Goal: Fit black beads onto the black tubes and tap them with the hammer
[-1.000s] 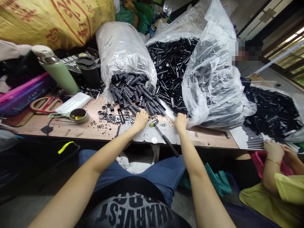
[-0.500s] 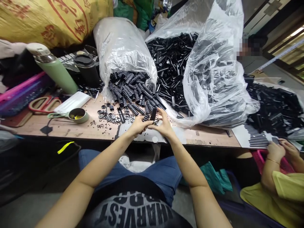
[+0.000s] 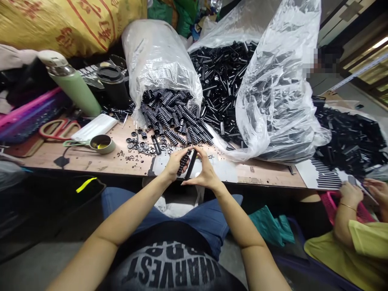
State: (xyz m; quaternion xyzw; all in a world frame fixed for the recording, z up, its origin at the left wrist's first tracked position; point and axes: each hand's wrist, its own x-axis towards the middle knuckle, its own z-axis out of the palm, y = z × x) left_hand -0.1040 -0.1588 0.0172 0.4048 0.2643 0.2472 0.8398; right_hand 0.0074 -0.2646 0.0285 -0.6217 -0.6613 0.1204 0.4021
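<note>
A bumpy black rod (image 3: 183,162) is held tight in the left hand (image 3: 175,163). A smooth black tube (image 3: 190,164) is pinched in the right hand (image 3: 203,171). Both are kept side by side, nearly upright, above the near edge of the surface (image 3: 91,161).

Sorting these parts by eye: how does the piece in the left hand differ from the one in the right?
The ribbed rod in the left hand is bumpy along its length, with pale specks; the smooth tube in the right hand is plain and evenly black. The ribbed rod looks shorter, the smooth tube longer, its lower end poking below the hands. Both are slim, dark, tilted alike and held side by side above the table edge.
</note>
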